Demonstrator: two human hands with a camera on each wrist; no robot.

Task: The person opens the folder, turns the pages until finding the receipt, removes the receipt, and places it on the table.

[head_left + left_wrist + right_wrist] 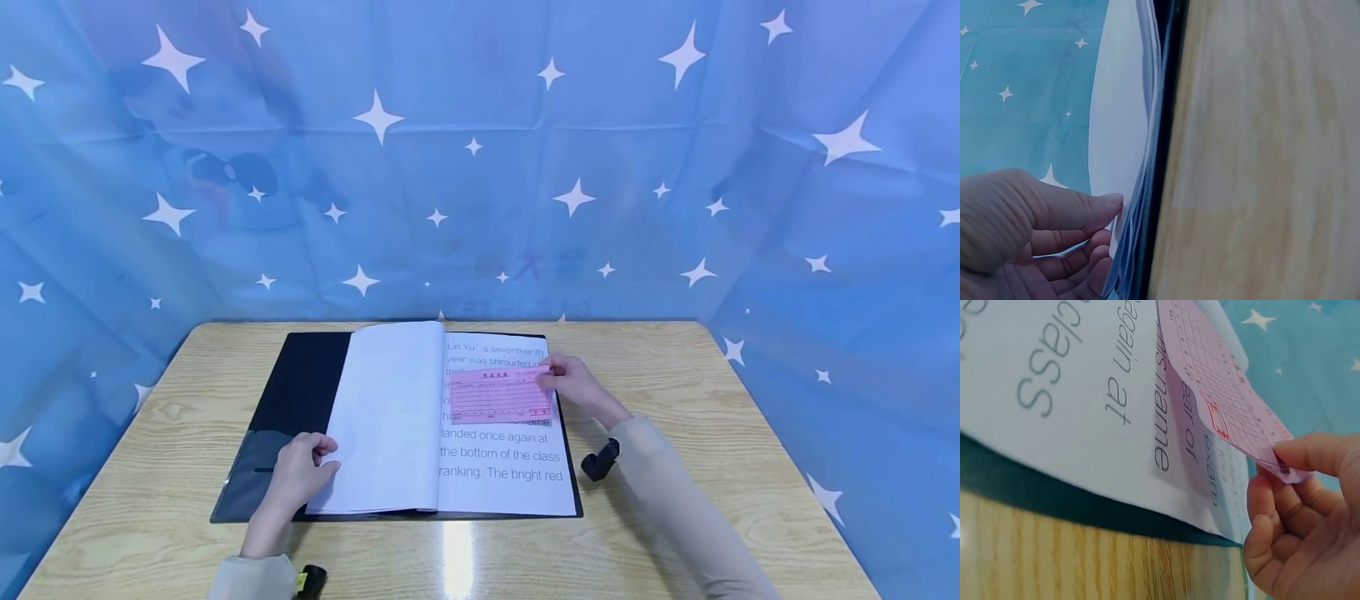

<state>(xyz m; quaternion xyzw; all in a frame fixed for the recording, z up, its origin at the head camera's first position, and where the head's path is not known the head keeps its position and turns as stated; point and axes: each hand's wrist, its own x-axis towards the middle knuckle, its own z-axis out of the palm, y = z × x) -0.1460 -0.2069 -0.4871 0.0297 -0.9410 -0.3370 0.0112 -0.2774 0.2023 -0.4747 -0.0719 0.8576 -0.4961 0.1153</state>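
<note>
A black folder (306, 367) lies spread on the table, with white pages inside it. My left hand (298, 473) pinches the outer edge of the blank left page (390, 417), its thumb (1079, 209) on top and the other fingers curled below. Large black text fills the right page (502, 492). Over that text is a pink printed form slip (495, 396) with a ruled grid and red marks. Between thumb and fingers, my right hand (576, 383) grips the slip's right end. In the right wrist view the pink slip (1216, 394) bends and rises off the page toward the fingers.
The wooden table (645, 358) carries the folder near its middle. Behind and beside it hangs a blue curtain (480, 192) with white stars. A small black device (600, 461) sits at the right wrist, another (311, 581) at the left.
</note>
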